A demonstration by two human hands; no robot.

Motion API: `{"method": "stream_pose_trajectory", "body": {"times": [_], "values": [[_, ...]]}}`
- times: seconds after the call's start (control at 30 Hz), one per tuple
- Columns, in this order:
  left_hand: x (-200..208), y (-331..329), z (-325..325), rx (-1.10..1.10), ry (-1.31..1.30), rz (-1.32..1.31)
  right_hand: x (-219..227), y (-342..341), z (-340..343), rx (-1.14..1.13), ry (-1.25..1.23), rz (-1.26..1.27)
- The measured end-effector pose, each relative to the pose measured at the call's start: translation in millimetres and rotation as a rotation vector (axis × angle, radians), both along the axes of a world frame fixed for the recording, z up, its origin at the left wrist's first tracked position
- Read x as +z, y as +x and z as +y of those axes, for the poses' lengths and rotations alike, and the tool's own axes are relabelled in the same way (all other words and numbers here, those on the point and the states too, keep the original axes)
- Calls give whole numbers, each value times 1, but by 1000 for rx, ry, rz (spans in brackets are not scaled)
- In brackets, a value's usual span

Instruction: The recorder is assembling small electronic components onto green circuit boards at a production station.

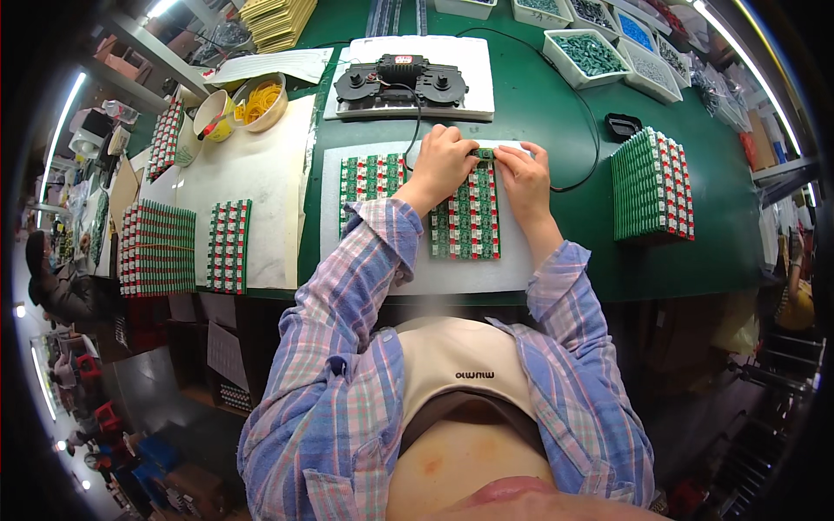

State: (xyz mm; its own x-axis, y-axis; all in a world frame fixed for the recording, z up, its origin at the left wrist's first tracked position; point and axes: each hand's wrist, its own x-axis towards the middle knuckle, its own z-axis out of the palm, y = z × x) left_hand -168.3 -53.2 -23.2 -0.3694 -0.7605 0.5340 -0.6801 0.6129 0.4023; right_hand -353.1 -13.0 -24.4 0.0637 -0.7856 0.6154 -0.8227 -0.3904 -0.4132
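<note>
A green circuit board panel (466, 217) with rows of white and red parts lies on a pale foam sheet (347, 271) in front of me. My left hand (443, 165) is over its upper end, fingers bent and drawn together; what they hold is too small to make out. At the panel's upper right corner, my right hand (526, 174) pinches the edge between thumb and fingertips. A second board panel (372, 178) lies to the left, partly hidden by my left wrist and sleeve.
Beyond the foam, a black twin-reel device (401, 82) with a cable rests on a white slab. Board stacks stand at right (651, 187) and left (158, 247), beside a single upright panel (228, 247). White bins (587, 59) of small parts and a bowl of yellow bands (261, 102) sit farther back.
</note>
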Motion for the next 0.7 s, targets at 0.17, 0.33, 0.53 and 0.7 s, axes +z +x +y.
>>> {"method": "stream_pose_trajectory", "body": {"times": [0.17,0.33,0.53,0.7], "values": [[9,0,4,-35,-86,-19,1,-5,-2,53,59,-195],[18,3,9,-53,-58,-8,12,-10,2,104,66,-278],[14,8,17,-94,22,-6,11,-15,12,122,218,-261],[9,7,18,-107,60,77,12,-15,13,136,177,-236]]}}
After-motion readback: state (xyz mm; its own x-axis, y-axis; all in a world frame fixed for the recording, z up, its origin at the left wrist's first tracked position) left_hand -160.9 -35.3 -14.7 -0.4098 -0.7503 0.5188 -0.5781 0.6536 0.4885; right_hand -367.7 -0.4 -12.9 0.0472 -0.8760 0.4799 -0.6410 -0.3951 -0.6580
